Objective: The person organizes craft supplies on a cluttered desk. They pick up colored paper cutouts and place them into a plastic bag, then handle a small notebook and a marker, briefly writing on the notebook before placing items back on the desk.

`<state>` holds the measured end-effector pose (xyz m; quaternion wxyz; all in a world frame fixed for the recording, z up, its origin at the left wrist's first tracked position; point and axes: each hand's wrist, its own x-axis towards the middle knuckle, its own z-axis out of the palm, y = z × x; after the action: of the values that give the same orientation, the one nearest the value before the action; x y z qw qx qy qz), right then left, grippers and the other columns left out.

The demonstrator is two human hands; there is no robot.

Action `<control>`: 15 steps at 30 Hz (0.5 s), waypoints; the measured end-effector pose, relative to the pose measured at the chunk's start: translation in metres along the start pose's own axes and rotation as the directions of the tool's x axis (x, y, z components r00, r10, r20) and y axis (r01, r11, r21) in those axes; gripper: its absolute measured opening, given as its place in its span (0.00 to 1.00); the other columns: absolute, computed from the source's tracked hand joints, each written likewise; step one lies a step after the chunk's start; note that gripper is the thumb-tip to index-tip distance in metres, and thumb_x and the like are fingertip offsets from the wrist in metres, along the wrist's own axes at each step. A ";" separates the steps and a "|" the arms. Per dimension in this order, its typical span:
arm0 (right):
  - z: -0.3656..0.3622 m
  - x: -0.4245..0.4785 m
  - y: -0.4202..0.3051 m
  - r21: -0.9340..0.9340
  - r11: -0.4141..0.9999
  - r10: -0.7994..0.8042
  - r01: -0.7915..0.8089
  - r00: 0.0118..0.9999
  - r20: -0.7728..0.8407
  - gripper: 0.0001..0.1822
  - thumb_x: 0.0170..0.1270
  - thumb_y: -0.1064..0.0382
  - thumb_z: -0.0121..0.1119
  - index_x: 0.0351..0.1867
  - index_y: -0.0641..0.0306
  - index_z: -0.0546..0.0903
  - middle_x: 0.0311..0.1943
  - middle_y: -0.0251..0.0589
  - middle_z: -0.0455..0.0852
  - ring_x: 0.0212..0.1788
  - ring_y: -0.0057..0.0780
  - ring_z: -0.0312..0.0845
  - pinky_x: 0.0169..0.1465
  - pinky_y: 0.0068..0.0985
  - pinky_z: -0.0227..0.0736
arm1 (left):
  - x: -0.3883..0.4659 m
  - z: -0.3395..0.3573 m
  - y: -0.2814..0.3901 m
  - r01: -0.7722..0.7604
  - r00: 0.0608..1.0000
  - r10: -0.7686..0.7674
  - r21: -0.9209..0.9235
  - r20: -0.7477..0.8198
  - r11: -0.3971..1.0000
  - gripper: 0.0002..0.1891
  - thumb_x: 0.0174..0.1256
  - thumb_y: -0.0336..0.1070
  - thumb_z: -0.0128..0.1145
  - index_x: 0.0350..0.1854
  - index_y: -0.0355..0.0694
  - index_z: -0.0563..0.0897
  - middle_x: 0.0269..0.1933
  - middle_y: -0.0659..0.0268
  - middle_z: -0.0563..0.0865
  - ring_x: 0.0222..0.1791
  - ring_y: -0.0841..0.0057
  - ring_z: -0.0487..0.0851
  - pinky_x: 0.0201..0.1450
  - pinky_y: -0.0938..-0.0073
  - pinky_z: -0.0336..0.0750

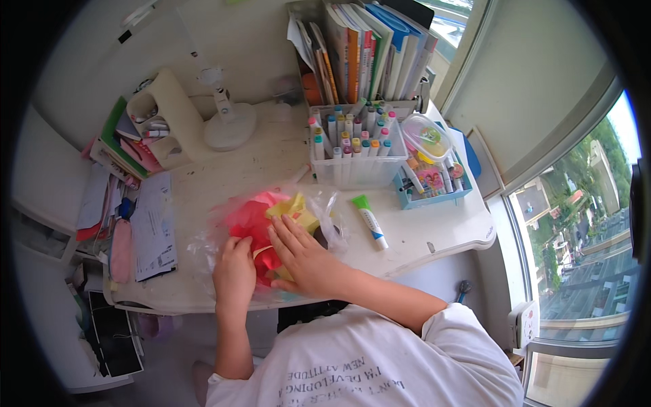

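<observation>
Crumpled red-pink paper (249,219) and yellow paper (307,216) lie bunched in a clear plastic bag (333,203) at the desk's front edge. My left hand (235,272) is at the bunch's left side, its curled fingers gripping the bag's edge beside the red paper. My right hand (307,262) lies flat across the bunch, fingers extended over the yellow and red paper. What is under my right palm is hidden. To the right of the bag lies a white tube with a green cap (370,222).
A clear bin of markers (356,170) stands behind the tube, beside a light-blue box (437,198) of art supplies. Books (356,56) rise at the back. A lamp base (230,127), a pink pencil case (121,249) and papers (154,229) are on the left.
</observation>
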<state>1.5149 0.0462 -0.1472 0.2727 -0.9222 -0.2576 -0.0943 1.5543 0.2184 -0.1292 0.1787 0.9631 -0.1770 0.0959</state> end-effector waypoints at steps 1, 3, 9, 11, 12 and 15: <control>-0.012 -0.006 -0.003 0.023 0.999 -0.032 0.032 0.999 0.007 0.42 0.61 0.51 0.56 0.65 0.83 0.54 0.68 0.67 0.49 0.72 0.57 0.42 0.72 0.39 0.43 | 0.004 0.006 -0.003 0.022 0.999 -0.024 0.036 0.032 0.999 0.10 0.58 0.26 0.52 0.41 0.35 0.83 0.41 0.53 0.81 0.41 0.55 0.80 0.45 0.61 0.74; -0.032 -0.022 -0.010 0.241 0.960 0.126 -0.143 0.988 0.085 0.34 0.62 0.60 0.58 0.65 0.75 0.60 0.67 0.59 0.56 0.66 0.49 0.60 0.59 0.36 0.68 | 0.012 0.014 0.001 0.059 0.995 -0.063 0.044 0.084 0.997 0.10 0.59 0.26 0.52 0.41 0.36 0.82 0.41 0.54 0.81 0.42 0.55 0.80 0.44 0.61 0.74; -0.074 -0.084 0.026 0.320 0.905 0.355 -0.281 0.913 -0.202 0.12 0.57 0.70 0.57 0.43 0.57 0.81 0.27 0.40 0.81 0.30 0.43 0.78 0.33 0.35 0.73 | -0.006 0.002 -0.008 0.143 0.987 -0.146 -0.051 -0.065 0.988 0.17 0.61 0.28 0.53 0.54 0.40 0.76 0.46 0.54 0.79 0.45 0.56 0.79 0.46 0.62 0.73; -0.072 -0.110 0.070 -0.054 0.806 0.544 -0.589 0.774 -0.325 0.18 0.58 0.70 0.53 0.52 0.58 0.78 0.25 0.47 0.82 0.27 0.46 0.79 0.31 0.37 0.72 | -0.015 -0.003 -0.021 0.209 0.977 -0.209 -0.023 -0.046 0.978 0.25 0.61 0.28 0.53 0.63 0.43 0.69 0.48 0.52 0.78 0.47 0.55 0.78 0.47 0.59 0.73; -0.073 -0.120 0.087 -0.186 0.733 0.625 -0.654 0.756 -0.196 0.26 0.59 0.68 0.52 0.61 0.56 0.69 0.23 0.48 0.82 0.26 0.47 0.79 0.31 0.41 0.71 | -0.017 -0.008 -0.025 0.282 0.957 -0.283 -0.029 -0.069 0.959 0.28 0.61 0.28 0.53 0.66 0.45 0.64 0.49 0.52 0.78 0.48 0.54 0.78 0.47 0.59 0.73; -0.071 -0.113 0.104 -0.330 0.607 0.767 -0.723 0.641 0.007 0.32 0.58 0.67 0.49 0.67 0.56 0.61 0.22 0.50 0.81 0.25 0.49 0.78 0.31 0.42 0.70 | -0.020 -0.016 -0.038 0.386 0.913 -0.385 -0.013 -0.136 0.922 0.38 0.61 0.29 0.54 0.72 0.50 0.51 0.54 0.50 0.77 0.51 0.53 0.77 0.49 0.58 0.72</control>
<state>1.4707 -0.1155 -0.1707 0.1256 -0.9791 0.1486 0.0589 1.5483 0.2634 -0.1311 0.1991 0.9715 0.0296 0.1255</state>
